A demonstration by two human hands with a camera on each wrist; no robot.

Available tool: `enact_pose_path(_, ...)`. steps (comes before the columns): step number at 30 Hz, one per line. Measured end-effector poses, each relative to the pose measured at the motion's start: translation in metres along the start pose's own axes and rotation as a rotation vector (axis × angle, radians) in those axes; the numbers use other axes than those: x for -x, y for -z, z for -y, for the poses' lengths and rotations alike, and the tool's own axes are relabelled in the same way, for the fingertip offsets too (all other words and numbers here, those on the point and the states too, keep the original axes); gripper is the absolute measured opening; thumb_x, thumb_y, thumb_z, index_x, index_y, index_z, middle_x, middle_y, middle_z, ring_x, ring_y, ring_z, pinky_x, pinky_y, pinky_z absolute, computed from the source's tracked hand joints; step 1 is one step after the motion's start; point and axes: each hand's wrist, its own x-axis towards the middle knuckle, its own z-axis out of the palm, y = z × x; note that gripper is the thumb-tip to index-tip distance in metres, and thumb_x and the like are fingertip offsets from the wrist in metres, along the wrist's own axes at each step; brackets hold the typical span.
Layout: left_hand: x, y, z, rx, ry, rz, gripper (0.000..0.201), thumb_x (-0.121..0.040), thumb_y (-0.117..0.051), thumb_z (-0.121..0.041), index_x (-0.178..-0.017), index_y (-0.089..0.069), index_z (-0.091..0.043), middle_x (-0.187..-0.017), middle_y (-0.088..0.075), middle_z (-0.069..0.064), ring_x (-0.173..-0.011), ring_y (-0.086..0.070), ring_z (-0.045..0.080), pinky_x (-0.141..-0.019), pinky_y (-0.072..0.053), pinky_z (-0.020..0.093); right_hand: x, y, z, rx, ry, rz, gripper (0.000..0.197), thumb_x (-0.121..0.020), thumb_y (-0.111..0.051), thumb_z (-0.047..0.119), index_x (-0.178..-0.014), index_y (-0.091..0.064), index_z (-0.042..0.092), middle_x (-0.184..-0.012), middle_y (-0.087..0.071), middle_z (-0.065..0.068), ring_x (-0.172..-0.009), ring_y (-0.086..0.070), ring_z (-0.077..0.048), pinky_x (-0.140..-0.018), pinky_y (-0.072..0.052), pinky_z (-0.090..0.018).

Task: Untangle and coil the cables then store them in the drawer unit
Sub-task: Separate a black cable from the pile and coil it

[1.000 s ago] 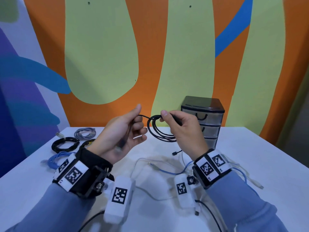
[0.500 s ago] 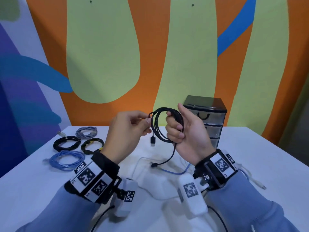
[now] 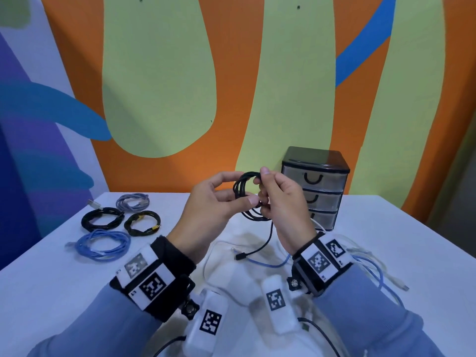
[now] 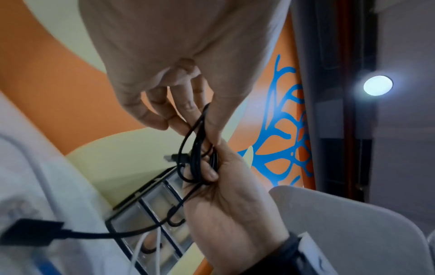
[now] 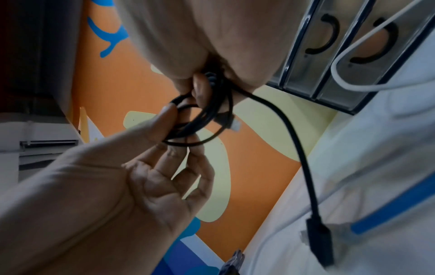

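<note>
A black cable (image 3: 240, 188) is wound into a small coil held above the table, in front of the drawer unit (image 3: 315, 186). My left hand (image 3: 238, 195) pinches the coil's left side between thumb and fingers. My right hand (image 3: 262, 188) grips its right side with curled fingers. In the left wrist view the black cable (image 4: 197, 154) passes through both hands. The coil's loose tail (image 3: 268, 238) hangs down, and its plug (image 3: 239, 257) rests on the table. The right wrist view shows the coil (image 5: 200, 122) and the tail's plug (image 5: 320, 240).
Several coiled cables lie at the table's left: grey (image 3: 132, 200), black (image 3: 101, 219), black-and-yellow (image 3: 143, 222), blue (image 3: 103, 243). Loose white and blue cables (image 3: 373, 269) sprawl under and right of my right wrist. The drawer unit's three drawers are closed.
The coil has been drawn tighter and both hands have closed in on it. My left thumb now lies across the coil's lower part. The tail still trails to the table.
</note>
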Motion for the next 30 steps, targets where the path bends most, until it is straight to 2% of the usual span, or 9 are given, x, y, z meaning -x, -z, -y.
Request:
enact_pose_path(3, -0.001, 0.0, -0.001, 0.212, 0.087, 0.052, 0.05, -0.088, -0.078, -0.002, -0.135, -0.066, -0.015, -0.105, -0.079, 0.014, -0.101, -0.073, 0.022, -0.104, -0.048, 0.036, 0.0, 0.0, 0.0, -0.018, -0.005, -0.002, 0.035, -0.11, -0.052, 0.034, -0.084, -0.065, 0.014, -0.055, -0.037, 0.012, -0.052, -0.038, -0.007, -0.046, -0.032, -0.016)
enact_pose_path(9, -0.002, 0.002, -0.005, 0.403, 0.21, 0.159, 0.05, -0.093, -0.057, -0.007, -0.142, -0.064, -0.016, -0.087, -0.063, 0.003, -0.084, -0.056, 0.016, -0.088, -0.039, 0.037, -0.001, 0.0, 0.003, -0.003, -0.006, 0.007, 0.034, -0.11, -0.05, 0.034, -0.086, -0.064, 0.013, -0.053, -0.04, 0.017, -0.053, -0.035, -0.006, -0.05, -0.033, -0.017)
enact_pose_path(12, -0.004, 0.004, -0.005, 0.273, 0.161, 0.151, 0.051, -0.093, -0.059, -0.001, -0.141, -0.064, -0.015, -0.086, -0.06, 0.002, -0.082, -0.055, 0.016, -0.09, -0.041, 0.038, -0.002, 0.001, 0.005, -0.105, -0.06, 0.051, 0.032, -0.11, -0.051, 0.034, -0.09, -0.063, 0.011, -0.06, -0.033, 0.01, -0.054, -0.031, -0.009, -0.052, -0.03, -0.019)
enact_pose_path(14, -0.005, 0.008, -0.005, 0.233, 0.124, 0.14, 0.055, -0.086, -0.064, -0.002, -0.139, -0.066, -0.014, -0.084, -0.059, 0.002, -0.08, -0.054, 0.016, -0.089, -0.042, 0.037, -0.004, 0.005, 0.009, -0.311, -0.172, 0.123, 0.029, -0.11, -0.052, 0.03, -0.094, -0.062, 0.008, -0.067, -0.031, 0.003, -0.057, -0.03, -0.011, -0.052, -0.03, -0.021)
enact_pose_path(18, -0.006, 0.014, -0.009, 0.244, 0.088, 0.183, 0.056, -0.08, -0.062, -0.005, -0.135, -0.068, -0.013, -0.08, -0.054, 0.001, -0.077, -0.052, 0.015, -0.085, -0.045, 0.03, -0.004, 0.011, 0.018, -0.558, -0.33, 0.317, 0.027, -0.109, -0.05, 0.028, -0.097, -0.059, 0.005, -0.069, -0.031, 0.003, -0.057, -0.029, -0.011, -0.053, -0.032, -0.023)
enact_pose_path(20, -0.006, 0.014, -0.008, 0.136, 0.031, 0.198, 0.052, -0.085, -0.066, 0.005, -0.134, -0.068, -0.012, -0.077, -0.058, 0.0, -0.072, -0.057, 0.013, -0.077, -0.05, 0.022, -0.004, 0.012, 0.018, -0.579, -0.342, 0.35, 0.027, -0.109, -0.049, 0.028, -0.096, -0.057, 0.007, -0.066, -0.031, 0.004, -0.055, -0.029, -0.01, -0.053, -0.032, -0.022)
enact_pose_path(22, -0.007, 0.014, -0.006, 0.017, -0.024, 0.188, 0.054, -0.089, -0.068, 0.015, -0.134, -0.066, -0.014, -0.081, -0.061, 0.003, -0.075, -0.058, 0.015, -0.075, -0.05, 0.021, -0.006, 0.014, 0.019, -0.617, -0.327, 0.351, 0.025, -0.11, -0.046, 0.028, -0.095, -0.054, 0.01, -0.06, -0.031, 0.006, -0.051, -0.029, -0.009, -0.052, -0.033, -0.022)
enact_pose_path(26, -0.008, 0.016, -0.002, -0.056, -0.064, 0.169, 0.048, -0.09, -0.078, 0.002, -0.134, -0.068, -0.014, -0.088, -0.068, 0.006, -0.08, -0.055, 0.026, -0.07, -0.047, 0.033, -0.011, 0.017, 0.02, -0.693, -0.281, 0.28, 0.027, -0.111, -0.045, 0.028, -0.094, -0.056, 0.01, -0.055, -0.024, 0.008, -0.046, -0.024, -0.007, -0.05, -0.027, -0.021)
enact_pose_path(30, -0.01, 0.015, 0.002, -0.206, -0.068, 0.156, 0.032, -0.095, -0.078, -0.011, -0.126, -0.073, -0.019, -0.088, -0.071, -0.001, -0.079, -0.059, 0.022, -0.073, -0.05, 0.033, -0.009, 0.019, 0.022, -0.694, -0.298, 0.254, 0.032, -0.109, -0.047, 0.035, -0.092, -0.056, 0.009, -0.063, -0.017, 0.006, -0.053, -0.014, -0.01, -0.055, -0.022, -0.022)
